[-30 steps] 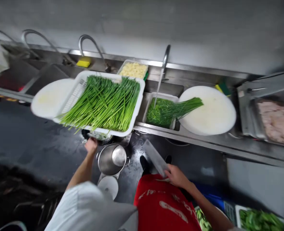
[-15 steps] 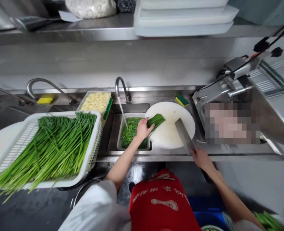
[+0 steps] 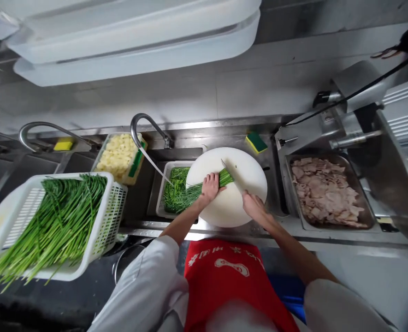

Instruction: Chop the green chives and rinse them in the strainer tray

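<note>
On the round white cutting board [image 3: 221, 212], my left hand [image 3: 210, 186] presses down on a bunch of garlic chives [image 3: 226, 177], its fingers closed over the stalks. The leafy ends trail left over the board's edge. My right hand [image 3: 254, 205] grips a cleaver [image 3: 234, 175], its blade at the cut ends of the bunch, just right of my left hand. Left of the board, cut green chives [image 3: 176, 186] lie in a white basket [image 3: 160, 203] in the sink, under running water from a faucet [image 3: 142, 121].
A large white basket [image 3: 102, 203] of long uncut chives stands at left. Behind it is a tub of pale yellow pieces [image 3: 118, 154]. A sponge [image 3: 256, 142] lies behind the board. Sliced meat [image 3: 324, 191] fills a metal tray beside a slicing machine [image 3: 352, 124] at right.
My right hand has brought the cleaver left and up against the chives. My left hand has laid the bunch flat on the board. The view has shifted, and the meat tray shows clearly.
</note>
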`<action>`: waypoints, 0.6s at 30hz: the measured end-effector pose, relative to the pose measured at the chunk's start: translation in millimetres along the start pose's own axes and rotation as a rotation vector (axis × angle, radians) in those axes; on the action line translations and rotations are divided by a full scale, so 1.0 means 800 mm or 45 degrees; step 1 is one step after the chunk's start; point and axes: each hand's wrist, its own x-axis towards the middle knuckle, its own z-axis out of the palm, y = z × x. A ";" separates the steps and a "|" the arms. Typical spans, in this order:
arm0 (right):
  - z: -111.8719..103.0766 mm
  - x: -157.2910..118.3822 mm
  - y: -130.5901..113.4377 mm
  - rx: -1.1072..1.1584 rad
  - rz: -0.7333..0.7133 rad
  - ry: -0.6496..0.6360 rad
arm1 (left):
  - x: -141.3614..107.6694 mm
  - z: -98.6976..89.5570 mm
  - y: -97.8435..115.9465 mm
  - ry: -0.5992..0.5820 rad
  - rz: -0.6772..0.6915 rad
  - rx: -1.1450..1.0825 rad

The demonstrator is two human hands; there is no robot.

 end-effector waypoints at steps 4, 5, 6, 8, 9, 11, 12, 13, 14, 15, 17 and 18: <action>0.006 0.006 0.012 -0.010 -0.004 -0.014 | -0.005 -0.016 -0.009 0.017 0.073 -0.067; 0.010 0.006 0.014 -0.007 0.000 -0.010 | -0.008 -0.020 -0.014 0.020 0.086 -0.109; 0.012 0.006 0.016 -0.003 0.006 -0.005 | -0.011 -0.022 -0.017 0.027 0.090 -0.163; 0.017 0.006 0.015 0.004 0.019 0.003 | -0.013 -0.022 -0.022 0.062 0.082 -0.292; 0.017 0.005 0.013 0.003 0.028 0.004 | -0.012 -0.021 -0.023 0.092 0.081 -0.353; 0.016 0.005 0.010 -0.002 0.042 -0.011 | -0.009 -0.018 -0.022 0.170 0.078 -0.436; 0.015 0.005 0.009 -0.009 0.050 -0.021 | -0.006 -0.016 -0.020 0.204 0.075 -0.456; 0.013 0.005 0.007 -0.018 0.060 -0.030 | -0.004 -0.014 -0.019 0.227 0.066 -0.465; 0.012 0.005 0.006 -0.028 0.070 -0.036 | -0.001 -0.012 -0.018 0.234 0.055 -0.464; 0.011 0.005 0.006 -0.038 0.081 -0.041 | 0.001 -0.011 -0.018 0.224 0.042 -0.453; 0.010 0.006 0.005 -0.052 0.100 -0.050 | 0.003 -0.010 -0.017 0.173 0.029 -0.398; 0.010 0.007 0.005 -0.055 0.107 -0.057 | 0.002 -0.011 -0.017 0.146 0.030 -0.348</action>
